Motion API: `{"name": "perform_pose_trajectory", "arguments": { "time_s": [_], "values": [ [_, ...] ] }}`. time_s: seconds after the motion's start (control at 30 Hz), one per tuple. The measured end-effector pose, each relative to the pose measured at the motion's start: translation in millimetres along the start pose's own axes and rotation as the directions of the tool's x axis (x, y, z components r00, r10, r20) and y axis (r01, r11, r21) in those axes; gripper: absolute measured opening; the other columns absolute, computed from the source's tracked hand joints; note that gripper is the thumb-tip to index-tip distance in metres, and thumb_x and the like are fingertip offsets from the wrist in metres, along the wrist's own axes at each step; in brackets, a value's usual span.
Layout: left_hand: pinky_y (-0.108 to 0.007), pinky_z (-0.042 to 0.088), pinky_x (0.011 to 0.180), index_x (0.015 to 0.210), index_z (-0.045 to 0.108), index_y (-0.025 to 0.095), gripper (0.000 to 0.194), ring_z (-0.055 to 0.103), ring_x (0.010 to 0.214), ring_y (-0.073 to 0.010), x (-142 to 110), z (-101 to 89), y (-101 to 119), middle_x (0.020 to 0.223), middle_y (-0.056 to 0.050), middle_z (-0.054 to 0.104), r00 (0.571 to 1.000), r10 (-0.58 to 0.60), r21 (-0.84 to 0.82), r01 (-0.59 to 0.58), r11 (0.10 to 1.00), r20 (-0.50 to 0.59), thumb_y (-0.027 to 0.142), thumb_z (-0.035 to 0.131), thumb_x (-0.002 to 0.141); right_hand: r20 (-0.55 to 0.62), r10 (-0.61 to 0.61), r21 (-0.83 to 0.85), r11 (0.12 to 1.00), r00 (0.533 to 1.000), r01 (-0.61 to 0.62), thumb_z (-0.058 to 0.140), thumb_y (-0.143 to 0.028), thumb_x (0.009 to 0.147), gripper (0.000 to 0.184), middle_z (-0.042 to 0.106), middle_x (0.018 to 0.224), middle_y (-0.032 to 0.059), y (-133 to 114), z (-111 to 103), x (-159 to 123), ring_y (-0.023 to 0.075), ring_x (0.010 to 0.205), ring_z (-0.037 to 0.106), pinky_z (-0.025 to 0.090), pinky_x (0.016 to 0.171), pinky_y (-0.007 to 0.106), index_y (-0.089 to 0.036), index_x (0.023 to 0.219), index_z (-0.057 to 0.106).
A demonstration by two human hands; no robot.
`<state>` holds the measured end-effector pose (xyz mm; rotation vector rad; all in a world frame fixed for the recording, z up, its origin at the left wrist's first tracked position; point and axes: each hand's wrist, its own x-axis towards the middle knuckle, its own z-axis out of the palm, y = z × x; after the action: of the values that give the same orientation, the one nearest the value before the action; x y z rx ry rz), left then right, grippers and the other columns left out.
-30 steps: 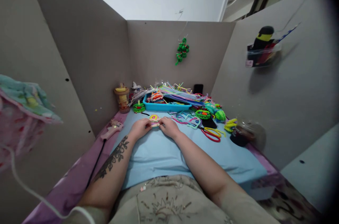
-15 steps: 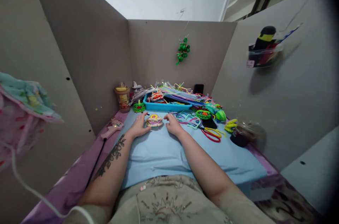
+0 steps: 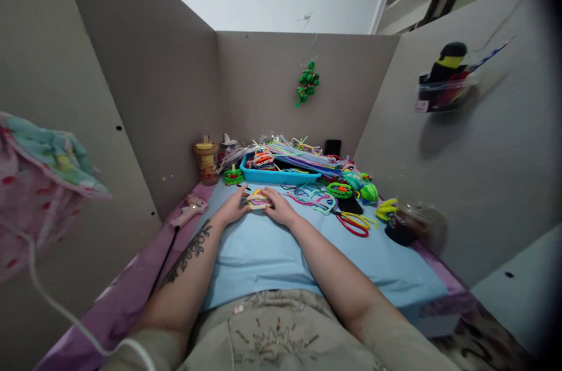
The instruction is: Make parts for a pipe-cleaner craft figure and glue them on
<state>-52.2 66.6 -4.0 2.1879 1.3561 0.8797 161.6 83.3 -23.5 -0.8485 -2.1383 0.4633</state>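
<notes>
A small layered piece made of fuzzy pipe cleaners [image 3: 257,201], in pale pink, yellow and purple, rests on the light blue cloth [image 3: 263,254]. My left hand [image 3: 234,206] holds its left side, thumb toward me. From the right, my right hand [image 3: 278,207] grips it with the fingers curled over its top and edge. The fingers partly cover the piece. Just beyond my left hand stands a similar green pipe-cleaner figure [image 3: 233,175]. Red-handled scissors [image 3: 355,226] lie to the right of my right forearm, beside loose pipe-cleaner strands [image 3: 314,198].
Behind the hands, a blue tray [image 3: 281,177] carries heaped pipe cleaners [image 3: 302,157]. A lidded cup [image 3: 205,163] stands at back left, a pink glue gun [image 3: 188,213] with a black cord at left. Grey panels [image 3: 263,90] enclose the table; a dark-bottomed jar [image 3: 401,229] sits at right.
My right hand has moved left onto the pipe-cleaner piece, and my left hand has closed in on its other side. Before, both hands were spread apart around it.
</notes>
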Motion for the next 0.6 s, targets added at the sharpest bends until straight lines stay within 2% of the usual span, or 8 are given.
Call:
{"name": "perform_pose_trajectory", "arguments": {
  "time_s": [0.07, 0.23, 0.47, 0.6],
  "values": [
    [-0.042, 0.039, 0.099, 0.138, 0.03, 0.013, 0.069, 0.052, 0.117, -0.0266, -0.6, 0.1, 2.7, 0.127, -0.017, 0.054, 1.0, 0.019, 0.002, -0.019, 1.0, 0.006, 0.026, 0.058, 0.076, -0.009, 0.006, 0.001, 1.0, 1.0, -0.006, 0.055, -0.011, 0.071, 0.059, 0.044, 0.135, 0.0128, 1.3, 0.0, -0.4, 0.0228, 0.128, 0.039, 0.032, 0.106, 0.042, -0.02, 0.128, 0.049],
    [-0.04, 0.037, 0.102, 0.136, 0.032, 0.012, 0.081, 0.047, 0.121, -0.0278, -1.3, 0.9, 7.5, 0.133, -0.018, 0.048, 0.998, 0.052, 0.022, -0.053, 0.998, 0.019, 0.023, 0.068, 0.064, -0.026, 0.024, -0.008, 1.0, 0.999, -0.024, 0.056, -0.011, 0.069, 0.059, 0.045, 0.135, 0.0134, 0.2, -1.9, -1.9, 0.0232, 0.126, 0.041, 0.033, 0.105, 0.041, -0.018, 0.128, 0.051],
    [-0.04, 0.043, 0.094, 0.13, 0.036, 0.015, 0.062, 0.056, 0.109, -0.0244, -3.3, -0.5, 11.4, 0.119, -0.014, 0.058, 1.0, 0.015, 0.018, -0.015, 1.0, -0.009, 0.027, 0.059, 0.074, -0.003, 0.045, 0.006, 0.999, 0.999, -0.045, 0.055, -0.008, 0.069, 0.056, 0.044, 0.136, 0.0129, -5.5, -2.9, -2.1, 0.0224, 0.126, 0.042, 0.034, 0.105, 0.04, -0.019, 0.124, 0.055],
    [-0.039, 0.043, 0.095, 0.131, 0.036, 0.015, 0.065, 0.056, 0.111, -0.0243, -2.9, 0.7, 8.5, 0.122, -0.014, 0.057, 1.0, 0.021, 0.011, -0.021, 1.0, -0.002, 0.028, 0.061, 0.073, 0.005, 0.036, -0.004, 0.999, 0.999, -0.036, 0.056, -0.009, 0.068, 0.057, 0.044, 0.136, 0.0127, -5.3, -3.2, -2.3, 0.0225, 0.128, 0.04, 0.033, 0.106, 0.041, -0.019, 0.125, 0.054]
  ]
}}
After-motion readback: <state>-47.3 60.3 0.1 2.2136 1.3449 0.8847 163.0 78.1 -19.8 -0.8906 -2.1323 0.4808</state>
